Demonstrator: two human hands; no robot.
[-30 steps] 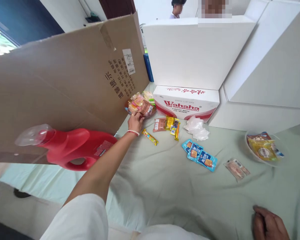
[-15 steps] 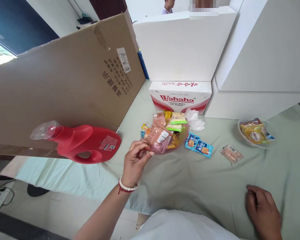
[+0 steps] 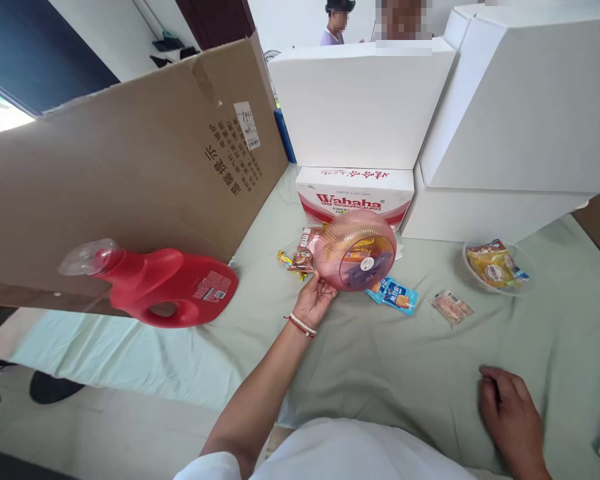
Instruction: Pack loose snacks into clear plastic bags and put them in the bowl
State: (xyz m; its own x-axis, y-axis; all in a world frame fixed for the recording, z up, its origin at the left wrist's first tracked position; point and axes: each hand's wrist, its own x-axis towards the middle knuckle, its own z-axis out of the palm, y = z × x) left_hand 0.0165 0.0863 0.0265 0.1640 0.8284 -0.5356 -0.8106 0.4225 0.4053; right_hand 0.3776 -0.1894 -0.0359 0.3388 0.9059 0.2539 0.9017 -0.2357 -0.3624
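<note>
My left hand (image 3: 317, 300) grips the rim of a translucent pink bowl (image 3: 330, 250), which is tipped up so that its ribbed underside faces me. Yellow and purple packets show through its base. Against the bowl's left side lie brown snack packets (image 3: 305, 253) and a small yellow packet (image 3: 284, 257). Two blue snack packets (image 3: 400, 297) lie beside its lower right edge, one partly covered. My right hand (image 3: 513, 413) rests on the cloth with its fingers curled and nothing visible in them. A clear packet (image 3: 451, 307) lies beyond it.
A clear bowl (image 3: 523, 290) with snack packets stands at the right. At the left, a red jug (image 3: 180, 283) stands before a large cardboard sheet (image 3: 130, 167). A Wahaha box (image 3: 360, 190) and white boxes (image 3: 360, 107) line the back. Two people are behind them.
My left hand has tipped the pink bowl over, turning its underside toward me. Brown packets now lie on the cloth at its left. My right hand stays resting on the table.
</note>
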